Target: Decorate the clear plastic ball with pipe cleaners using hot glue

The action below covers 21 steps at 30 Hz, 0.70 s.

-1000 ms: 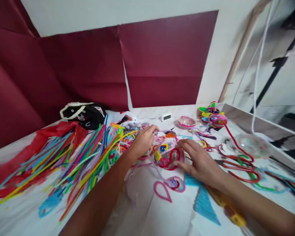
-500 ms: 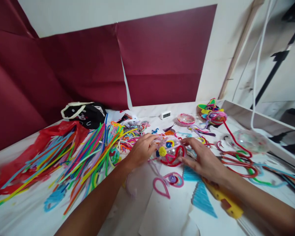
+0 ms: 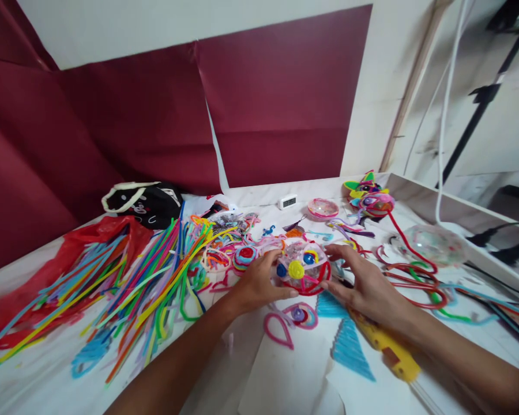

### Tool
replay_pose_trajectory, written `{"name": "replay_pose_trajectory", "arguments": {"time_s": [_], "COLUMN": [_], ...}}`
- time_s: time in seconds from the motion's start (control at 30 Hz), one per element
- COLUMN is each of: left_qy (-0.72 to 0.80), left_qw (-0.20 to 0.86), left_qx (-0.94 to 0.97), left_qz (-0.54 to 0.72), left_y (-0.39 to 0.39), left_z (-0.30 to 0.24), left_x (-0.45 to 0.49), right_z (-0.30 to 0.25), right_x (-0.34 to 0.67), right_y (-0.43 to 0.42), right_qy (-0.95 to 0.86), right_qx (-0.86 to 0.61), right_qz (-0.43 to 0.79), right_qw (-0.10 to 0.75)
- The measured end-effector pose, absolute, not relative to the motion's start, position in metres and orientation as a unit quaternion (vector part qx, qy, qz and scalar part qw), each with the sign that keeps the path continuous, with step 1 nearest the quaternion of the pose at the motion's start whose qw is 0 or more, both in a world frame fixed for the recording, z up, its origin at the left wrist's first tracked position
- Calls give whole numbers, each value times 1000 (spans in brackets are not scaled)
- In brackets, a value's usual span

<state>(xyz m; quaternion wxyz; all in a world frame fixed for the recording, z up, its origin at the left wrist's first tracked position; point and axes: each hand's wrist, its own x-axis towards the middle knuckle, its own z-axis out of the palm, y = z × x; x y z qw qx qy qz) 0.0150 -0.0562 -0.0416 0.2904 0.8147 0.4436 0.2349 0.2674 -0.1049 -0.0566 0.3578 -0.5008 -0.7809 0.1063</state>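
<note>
Two hands in grip: left hand (image 3: 257, 281) and right hand (image 3: 365, 285) hold the decorated ball (image 3: 303, 268) between them, fingers curved at opposite sides. Wider axis runs hand to hand, neither nearer. Location: over the bench (image 3: 38, 383), just beyond the pink loop (image 3: 266, 329).

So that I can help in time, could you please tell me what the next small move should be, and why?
I'd probably lift the decorated rounded piece slightly: the left hand and right hand hold it from opposite sides, and the looped pink piece lies close in front, where sliding could disturb it.
</note>
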Motion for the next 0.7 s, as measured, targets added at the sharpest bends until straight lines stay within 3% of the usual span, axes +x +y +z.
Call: {"name": "replay_pose_trajectory", "arguments": {"time_s": [0.47, 0.7], "left_qy": [421, 386], "left_qw": [304, 303], "left_qx": [807, 810], "left_qz": [280, 321], "left_y": [-66, -66], "left_z": [-52, -64], "left_x": [19, 18], "right_z": [-58, -56], "right_x": [273, 275], "right_y": [-113, -115], "right_qy": [-769, -785], "right_qx": [-525, -506], "right_qz": [131, 81], "right_qw": [340, 348]}}
